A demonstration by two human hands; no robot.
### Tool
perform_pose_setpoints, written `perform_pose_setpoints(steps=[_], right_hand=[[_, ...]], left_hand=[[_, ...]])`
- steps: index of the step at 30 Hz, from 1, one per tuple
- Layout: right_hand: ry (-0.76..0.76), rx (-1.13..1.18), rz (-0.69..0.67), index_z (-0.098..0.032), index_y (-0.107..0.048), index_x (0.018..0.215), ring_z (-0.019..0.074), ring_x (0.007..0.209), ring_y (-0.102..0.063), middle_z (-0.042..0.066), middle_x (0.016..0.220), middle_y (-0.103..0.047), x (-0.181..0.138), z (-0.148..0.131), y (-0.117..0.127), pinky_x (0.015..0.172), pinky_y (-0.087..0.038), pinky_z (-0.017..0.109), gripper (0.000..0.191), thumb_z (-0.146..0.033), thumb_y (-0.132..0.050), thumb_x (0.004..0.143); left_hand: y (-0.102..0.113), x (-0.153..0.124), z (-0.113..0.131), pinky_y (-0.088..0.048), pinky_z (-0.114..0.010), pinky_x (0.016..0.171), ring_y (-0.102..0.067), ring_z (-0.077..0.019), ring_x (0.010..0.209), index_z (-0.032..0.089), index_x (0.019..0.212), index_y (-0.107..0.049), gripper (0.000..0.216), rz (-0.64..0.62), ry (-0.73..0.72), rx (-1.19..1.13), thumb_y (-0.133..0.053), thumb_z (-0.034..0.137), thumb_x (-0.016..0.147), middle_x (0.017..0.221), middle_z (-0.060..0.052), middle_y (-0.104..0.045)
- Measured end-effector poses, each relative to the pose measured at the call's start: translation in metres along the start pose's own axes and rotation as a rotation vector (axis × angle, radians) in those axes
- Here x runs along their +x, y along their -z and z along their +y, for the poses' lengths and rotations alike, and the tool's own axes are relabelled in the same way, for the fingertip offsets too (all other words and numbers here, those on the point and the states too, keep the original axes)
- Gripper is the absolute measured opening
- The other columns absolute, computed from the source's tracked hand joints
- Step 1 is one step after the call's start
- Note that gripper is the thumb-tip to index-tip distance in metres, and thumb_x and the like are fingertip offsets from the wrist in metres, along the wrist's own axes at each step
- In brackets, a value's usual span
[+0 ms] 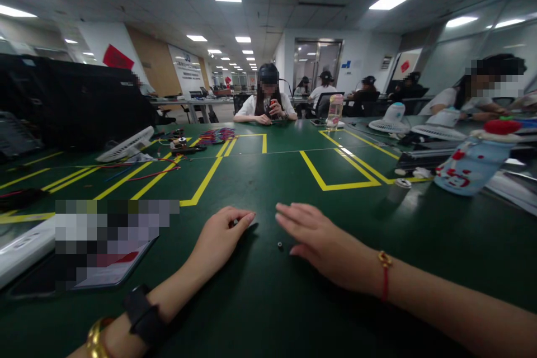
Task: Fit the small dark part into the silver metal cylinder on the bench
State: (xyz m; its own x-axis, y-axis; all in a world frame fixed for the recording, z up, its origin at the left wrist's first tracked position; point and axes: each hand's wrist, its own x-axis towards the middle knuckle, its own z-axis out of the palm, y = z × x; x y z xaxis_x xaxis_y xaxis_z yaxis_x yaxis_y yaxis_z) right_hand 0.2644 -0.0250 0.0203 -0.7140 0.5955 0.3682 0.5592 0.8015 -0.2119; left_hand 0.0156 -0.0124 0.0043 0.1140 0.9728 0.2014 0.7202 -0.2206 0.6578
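Small part: a tiny piece (279, 245) sits alone on the bare green top of the desk (268, 179), in the gap between the two hands and just beside the right thumb, touching neither hand.
Its look: dark, short and roundish, like a stubby bead, with a paler, greyish spot on the side facing up; finer detail is too small to make out.
Left hand: the left hand (222, 238) is narrow, fingers curled and the thumb and forefinger tips meeting in a pinch over the desk; I cannot tell whether anything is between them.
Right hand: the right hand (321, 243) is wide, palm down, its fingers stretched towards the left hand and the thumb set apart below them; nothing shows in its grasp.
Wrists: a black band (143, 313) and a gold bangle (96, 340) on the left, a red string bracelet (385, 277) with a gold bead on the right.
Right side of desk: a small tub (399, 190) with a pale top, near a light blue bottle (472, 165) with a red cap.
Left side of desk: a white bar (29, 246), and tangled wires (218, 135) farther off.
Across the desk: a seated person (268, 103) in a dark cap.
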Motion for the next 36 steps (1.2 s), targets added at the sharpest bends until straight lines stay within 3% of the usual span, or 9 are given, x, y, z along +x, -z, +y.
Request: perform_pose_setpoints(steps=[3, 6, 8, 10, 13, 15, 20, 30, 36], right_hand=[[0.097, 0.089, -0.096, -0.021, -0.06, 0.114, 0.0155, 0.106, -0.052, 0.004, 0.112, -0.062, 0.001, -0.017, -0.018, 0.094, -0.041, 0.032, 0.034, -0.011, -0.041, 0.087], [-0.03, 0.002, -0.055, -0.018, -0.065, 0.1, 0.0144, 0.094, -0.055, 0.005, 0.098, -0.065, -0.003, 0.002, -0.005, 0.084, -0.045, 0.029, 0.034, -0.006, -0.036, 0.086], [-0.175, -0.164, 0.033, -0.017, -0.065, 0.102, 0.0161, 0.094, -0.055, 0.006, 0.1, -0.064, -0.007, 0.026, 0.018, 0.086, -0.045, 0.031, 0.034, -0.008, -0.037, 0.085], [-0.415, -0.401, 0.091, -0.019, -0.063, 0.106, 0.019, 0.096, -0.055, 0.007, 0.103, -0.063, -0.013, 0.054, 0.045, 0.086, -0.043, 0.035, 0.033, -0.013, -0.038, 0.085], [-0.787, -0.656, 0.094, -0.017, -0.06, 0.114, 0.0264, 0.098, -0.056, 0.013, 0.108, -0.062, -0.029, 0.094, 0.083, 0.079, -0.042, 0.039, 0.037, -0.018, -0.038, 0.084], [-0.913, -0.682, 0.065, -0.013, -0.061, 0.112, 0.0298, 0.094, -0.058, 0.018, 0.105, -0.063, -0.041, 0.114, 0.1, 0.074, -0.042, 0.04, 0.037, -0.017, -0.04, 0.081], [-1.002, -0.654, -0.009, -0.014, -0.065, 0.103, 0.0279, 0.092, -0.059, 0.017, 0.103, -0.064, -0.056, 0.135, 0.116, 0.07, -0.039, 0.035, 0.034, -0.015, -0.047, 0.074], [-1.051, -0.652, -0.049, -0.017, -0.064, 0.103, 0.028, 0.095, -0.057, 0.016, 0.106, -0.062, -0.059, 0.141, 0.115, 0.067, -0.036, 0.034, 0.034, -0.017, -0.048, 0.073], [-1.093, -0.643, -0.063, -0.018, -0.061, 0.107, 0.0295, 0.097, -0.056, 0.016, 0.11, -0.061, -0.06, 0.141, 0.115, 0.066, -0.035, 0.035, 0.033, -0.023, -0.044, 0.079]], left_hand=[[-0.001, 0.0, 0.0, -0.043, -0.034, 0.076, -0.059, -0.0227, 0.083, 0.021, 0.094, -0.071, 0.04, 0.009, -0.009, 0.002, -0.044, 0.049, 0.085, 0.089, -0.006, -0.066], [0.0, -0.001, 0.002, -0.044, -0.034, 0.075, -0.06, -0.0232, 0.084, 0.021, 0.093, -0.071, 0.04, 0.001, 0.007, -0.008, -0.044, 0.049, 0.084, 0.09, -0.006, -0.067], [0.001, -0.001, 0.003, -0.044, -0.034, 0.074, -0.06, -0.0233, 0.083, 0.021, 0.092, -0.071, 0.04, -0.004, 0.017, -0.019, -0.044, 0.049, 0.084, 0.091, -0.006, -0.067], [0.001, -0.002, 0.003, -0.044, -0.035, 0.073, -0.06, -0.0233, 0.083, 0.022, 0.093, -0.071, 0.04, 0.0, 0.014, -0.027, -0.044, 0.049, 0.084, 0.091, -0.006, -0.067], [0.0, -0.001, 0.002, -0.044, -0.035, 0.074, -0.06, -0.0235, 0.083, 0.022, 0.092, -0.071, 0.04, 0.012, 0.013, -0.032, -0.044, 0.05, 0.083, 0.092, -0.006, -0.067], [-0.001, -0.001, 0.001, -0.044, -0.035, 0.075, -0.06, -0.0236, 0.084, 0.021, 0.092, -0.071, 0.04, 0.007, 0.02, -0.031, -0.044, 0.05, 0.083, 0.091, -0.006, -0.067], [0.0, -0.001, 0.003, -0.043, -0.034, 0.073, -0.061, -0.0233, 0.083, 0.021, 0.092, -0.071, 0.04, 0.0, 0.014, -0.014, -0.043, 0.05, 0.084, 0.09, -0.006, -0.067], [0.001, -0.003, 0.003, -0.044, -0.033, 0.073, -0.061, -0.0228, 0.084, 0.022, 0.093, -0.071, 0.04, -0.002, 0.008, -0.003, -0.043, 0.05, 0.084, 0.092, -0.005, -0.068], [0.001, -0.002, 0.003, -0.044, -0.033, 0.074, -0.061, -0.0229, 0.086, 0.022, 0.093, -0.071, 0.039, -0.01, 0.004, -0.019, -0.044, 0.048, 0.084, 0.093, -0.005, -0.068]])
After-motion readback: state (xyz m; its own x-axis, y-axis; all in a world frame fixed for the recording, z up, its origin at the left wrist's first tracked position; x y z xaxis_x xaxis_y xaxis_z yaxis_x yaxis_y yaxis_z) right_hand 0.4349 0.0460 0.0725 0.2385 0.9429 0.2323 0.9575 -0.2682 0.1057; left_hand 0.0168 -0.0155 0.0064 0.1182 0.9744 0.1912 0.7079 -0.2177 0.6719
